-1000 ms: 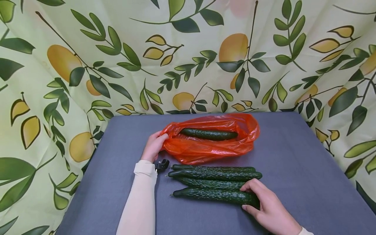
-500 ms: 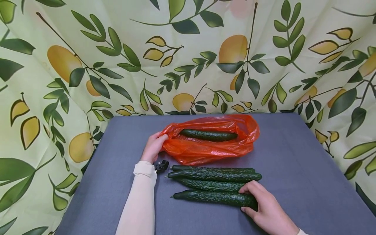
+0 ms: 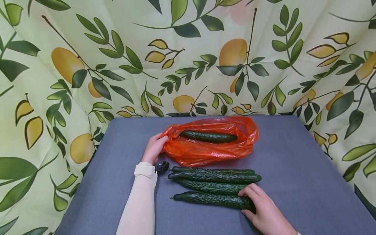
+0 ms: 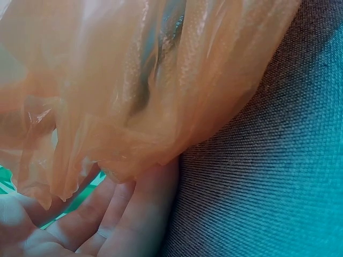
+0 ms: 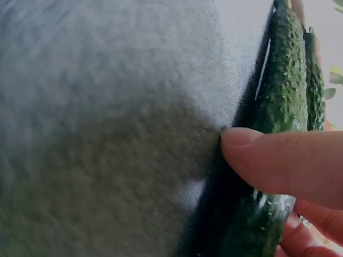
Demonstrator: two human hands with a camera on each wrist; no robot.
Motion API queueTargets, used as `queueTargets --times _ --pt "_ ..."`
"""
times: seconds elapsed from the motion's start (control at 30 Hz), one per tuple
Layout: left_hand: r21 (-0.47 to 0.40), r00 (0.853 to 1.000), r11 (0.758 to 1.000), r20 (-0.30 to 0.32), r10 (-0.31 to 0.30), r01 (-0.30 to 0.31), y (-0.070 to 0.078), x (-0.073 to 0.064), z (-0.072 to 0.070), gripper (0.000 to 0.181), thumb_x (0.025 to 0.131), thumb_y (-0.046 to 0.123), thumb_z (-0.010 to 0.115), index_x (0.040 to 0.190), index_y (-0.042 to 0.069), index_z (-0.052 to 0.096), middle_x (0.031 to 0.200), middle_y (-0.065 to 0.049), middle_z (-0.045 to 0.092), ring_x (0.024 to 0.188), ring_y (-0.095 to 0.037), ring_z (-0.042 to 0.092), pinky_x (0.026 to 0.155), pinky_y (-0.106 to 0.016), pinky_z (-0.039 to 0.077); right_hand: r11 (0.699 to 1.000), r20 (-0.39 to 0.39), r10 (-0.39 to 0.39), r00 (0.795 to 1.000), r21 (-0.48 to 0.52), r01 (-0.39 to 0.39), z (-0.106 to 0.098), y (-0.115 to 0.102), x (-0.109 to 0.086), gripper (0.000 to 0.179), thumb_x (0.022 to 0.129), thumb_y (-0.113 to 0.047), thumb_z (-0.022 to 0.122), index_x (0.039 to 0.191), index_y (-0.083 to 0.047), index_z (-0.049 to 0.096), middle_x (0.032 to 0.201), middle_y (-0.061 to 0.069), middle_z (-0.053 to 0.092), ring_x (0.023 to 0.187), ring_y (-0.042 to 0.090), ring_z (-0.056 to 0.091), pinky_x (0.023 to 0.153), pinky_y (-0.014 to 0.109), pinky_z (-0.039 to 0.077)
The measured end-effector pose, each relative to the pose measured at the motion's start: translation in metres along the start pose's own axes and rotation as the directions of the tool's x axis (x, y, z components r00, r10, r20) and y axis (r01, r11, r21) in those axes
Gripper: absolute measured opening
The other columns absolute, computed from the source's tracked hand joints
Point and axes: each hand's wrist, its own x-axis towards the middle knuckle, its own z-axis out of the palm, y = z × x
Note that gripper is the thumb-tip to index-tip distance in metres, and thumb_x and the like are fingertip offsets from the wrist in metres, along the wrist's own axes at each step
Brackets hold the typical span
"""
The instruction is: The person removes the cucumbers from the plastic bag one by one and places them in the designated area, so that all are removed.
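An orange-red plastic bag (image 3: 211,156) lies on its side toward the back of the table, its mouth gaping, with a cucumber (image 3: 208,136) inside. My left hand (image 3: 154,147) pinches the bag's left edge; in the left wrist view the thin film (image 4: 128,144) hangs over the fingers. Several dark green cucumbers (image 3: 217,176) lie side by side in front of the bag. My right hand (image 3: 265,209) grips the right end of the nearest cucumber (image 3: 210,199), thumb on the near side and fingers over the far side. In the right wrist view the thumb presses its bumpy skin (image 5: 286,80).
A grey cloth covers the table (image 3: 299,163). Behind and at both sides hangs a curtain (image 3: 191,58) printed with leaves and fruit. A small black device (image 3: 162,167) sits at the left wrist, close to the cucumbers' stem ends.
The nearest cucumber has shifted slightly toward me and left with my right hand, widening the gap to the others. The left hand still holds the bag in place.
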Motion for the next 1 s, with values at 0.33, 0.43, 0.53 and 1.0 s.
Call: queueTargets --times 0.33,0.43,0.53,1.0 --pt "-0.003 1.000 1.000 0.007 0.001 0.000 0.000 0.000 0.000 0.031 0.100 0.022 0.060 0.120 0.001 0.071 0.085 -0.001 0.069 0.073 -0.016 0.066 0.069 -0.025 0.056 0.983 0.005 -0.173 0.985 0.057 0.172 -0.057 -0.022 0.039 0.027 0.094 -0.031 0.087 0.113 -0.034 0.068 0.105 -0.020 0.068 0.092 -0.005 0.065 0.078 0.026 0.060" --pt "-0.006 1.000 1.000 0.001 0.007 -0.007 0.000 -0.001 0.001 0.031 0.100 0.022 0.060 0.120 0.001 0.072 0.085 -0.001 0.069 0.074 -0.017 0.066 0.069 -0.026 0.056 0.962 -0.088 -0.269 0.959 0.020 0.271 -0.087 -0.035 0.073 0.028 0.095 -0.018 0.085 0.112 -0.034 0.069 0.104 -0.021 0.070 0.092 -0.005 0.067 0.080 0.024 0.061" --pt "-0.012 1.000 1.000 -0.002 0.010 -0.010 -0.001 -0.001 0.003 0.032 0.100 0.022 0.060 0.121 0.001 0.072 0.085 -0.001 0.070 0.073 -0.016 0.066 0.070 -0.026 0.056 0.961 -0.077 -0.275 0.958 -0.033 0.274 -0.113 -0.045 0.115 0.024 0.098 -0.014 0.081 0.112 -0.031 0.071 0.104 -0.019 0.070 0.092 -0.004 0.066 0.082 0.028 0.060" --pt "-0.025 0.999 0.999 -0.024 0.025 -0.025 -0.002 -0.006 0.003 0.029 0.099 0.022 0.063 0.117 0.002 0.074 0.084 -0.002 0.070 0.071 -0.015 0.065 0.067 -0.027 0.054 0.988 0.424 -0.006 0.906 -0.137 0.071 -0.081 -0.026 0.266 0.025 0.099 -0.018 0.078 0.124 -0.013 0.076 0.118 0.005 0.078 0.104 0.022 0.070 0.099 0.049 0.059"
